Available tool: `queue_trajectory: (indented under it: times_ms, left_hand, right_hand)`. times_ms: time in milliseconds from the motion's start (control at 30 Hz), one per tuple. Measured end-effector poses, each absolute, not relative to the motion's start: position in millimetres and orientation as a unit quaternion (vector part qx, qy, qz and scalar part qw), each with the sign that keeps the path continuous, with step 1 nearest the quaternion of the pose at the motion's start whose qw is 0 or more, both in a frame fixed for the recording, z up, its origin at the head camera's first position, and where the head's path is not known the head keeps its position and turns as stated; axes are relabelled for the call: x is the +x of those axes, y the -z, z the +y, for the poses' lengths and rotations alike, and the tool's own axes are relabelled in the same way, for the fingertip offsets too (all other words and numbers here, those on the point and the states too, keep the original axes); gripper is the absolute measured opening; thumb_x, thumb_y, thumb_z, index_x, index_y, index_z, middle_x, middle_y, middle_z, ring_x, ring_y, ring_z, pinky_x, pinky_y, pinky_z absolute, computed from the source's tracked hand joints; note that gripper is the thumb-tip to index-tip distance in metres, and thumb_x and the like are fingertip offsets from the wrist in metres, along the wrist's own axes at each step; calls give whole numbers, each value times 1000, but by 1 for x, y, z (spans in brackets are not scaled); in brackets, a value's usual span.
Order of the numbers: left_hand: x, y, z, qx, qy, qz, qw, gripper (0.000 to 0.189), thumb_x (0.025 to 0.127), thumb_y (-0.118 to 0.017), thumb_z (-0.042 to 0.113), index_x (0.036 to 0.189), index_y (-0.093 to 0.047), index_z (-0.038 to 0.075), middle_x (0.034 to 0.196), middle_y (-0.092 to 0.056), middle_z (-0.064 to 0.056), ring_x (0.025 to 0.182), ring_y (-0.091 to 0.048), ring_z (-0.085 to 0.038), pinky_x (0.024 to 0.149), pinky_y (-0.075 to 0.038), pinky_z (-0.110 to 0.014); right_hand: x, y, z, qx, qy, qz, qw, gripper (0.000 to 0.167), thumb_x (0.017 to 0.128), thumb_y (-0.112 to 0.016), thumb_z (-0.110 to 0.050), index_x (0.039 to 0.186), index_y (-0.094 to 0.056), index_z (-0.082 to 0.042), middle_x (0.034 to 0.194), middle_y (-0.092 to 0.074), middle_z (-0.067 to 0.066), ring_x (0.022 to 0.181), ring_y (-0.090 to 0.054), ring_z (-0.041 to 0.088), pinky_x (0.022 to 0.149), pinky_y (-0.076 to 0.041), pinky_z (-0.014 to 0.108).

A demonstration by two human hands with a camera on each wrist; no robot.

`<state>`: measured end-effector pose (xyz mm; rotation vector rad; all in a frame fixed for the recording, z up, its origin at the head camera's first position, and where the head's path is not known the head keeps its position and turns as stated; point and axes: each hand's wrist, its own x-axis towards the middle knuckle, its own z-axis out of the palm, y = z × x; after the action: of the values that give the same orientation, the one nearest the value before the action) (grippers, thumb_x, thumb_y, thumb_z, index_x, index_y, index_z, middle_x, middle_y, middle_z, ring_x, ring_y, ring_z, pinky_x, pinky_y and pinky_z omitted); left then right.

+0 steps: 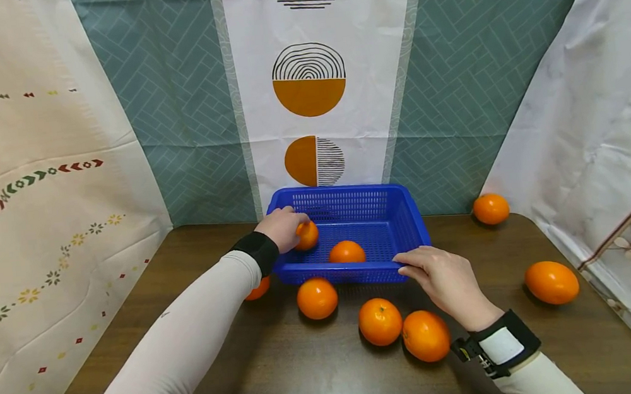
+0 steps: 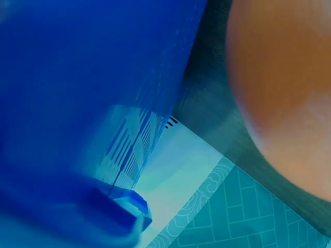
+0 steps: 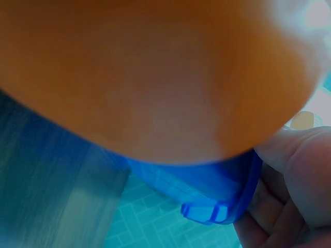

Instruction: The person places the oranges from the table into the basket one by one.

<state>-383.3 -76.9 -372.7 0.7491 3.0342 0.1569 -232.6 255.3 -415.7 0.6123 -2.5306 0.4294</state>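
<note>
A blue plastic basket (image 1: 357, 272) with mesh walls stands at the back of the table. Inside its left side, my left hand (image 1: 280, 229) has its fingers curled over an orange (image 1: 308, 236). Another orange (image 1: 347, 252) lies by the basket's front wall. My right hand (image 1: 443, 276) grips the front right corner of the rim, thumb and fingers on either side of it. In the right wrist view, that hand (image 3: 305, 191) is beside the basket (image 3: 207, 181), partly behind a close, blurred orange (image 3: 155, 93). The left wrist view is mostly blue basket wall (image 2: 88, 67); the left hand's fingers are not clear there.
Before the basket lie several oranges: one (image 1: 317, 298) near its front, a pair (image 1: 380, 322) by my right wrist, and one (image 1: 257, 289) partly behind my left arm. Two more (image 1: 552, 282) are at the right. Patterned cloth (image 1: 181, 108) hangs behind the table.
</note>
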Motion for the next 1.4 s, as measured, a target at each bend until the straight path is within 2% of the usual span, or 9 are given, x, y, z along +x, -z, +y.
queue_trajectory:
  times_ms: [500, 733, 933, 1133, 1400]
  left_hand:
    - [-382, 372, -76, 242, -54, 969, 2, 42, 105, -78, 16, 146, -72, 15, 140, -67, -18, 130, -62, -39, 115, -52, -54]
    - [-381, 373, -79, 243, -52, 969, -8, 47, 106, -77, 23, 151, -68, 17, 148, -65, -18, 138, -58, -39, 118, -49, -57]
    - [-381, 373, -84, 261, -51, 963, -37, 52, 109, -72, 31, 157, -62, 12, 158, -59, -19, 149, -51, -40, 128, -37, -54]
    - [-368, 365, -90, 249, -64, 965, -43, 60, 112, -66, 40, 163, -54, 11, 170, -46, -21, 161, -35, -43, 132, -23, -61]
    - [-353, 364, -99, 241, -76, 965, -74, 64, 114, -62, 44, 166, -50, 10, 173, -39, -22, 163, -30, -45, 133, -20, -62]
  right_hand:
    - [-232, 415, 255, 229, -157, -926, 255, 24, 96, -87, -17, 120, -85, -14, 110, -83, 3, 96, -80, 26, 75, -66, 49]
    - [-231, 416, 254, 230, -155, -925, 262, 24, 95, -88, -16, 119, -86, -15, 108, -83, 2, 94, -80, 25, 72, -66, 48]
    - [-230, 414, 254, 225, -155, -928, 254, 24, 96, -87, -17, 120, -86, -15, 109, -83, 3, 96, -80, 26, 74, -66, 49]
    - [-229, 412, 253, 225, -158, -929, 248, 24, 96, -87, -16, 120, -85, -15, 110, -83, 3, 98, -80, 26, 76, -66, 49]
    - [-229, 413, 253, 222, -159, -931, 244, 24, 96, -87, -17, 121, -85, -15, 110, -83, 3, 98, -80, 27, 77, -66, 50]
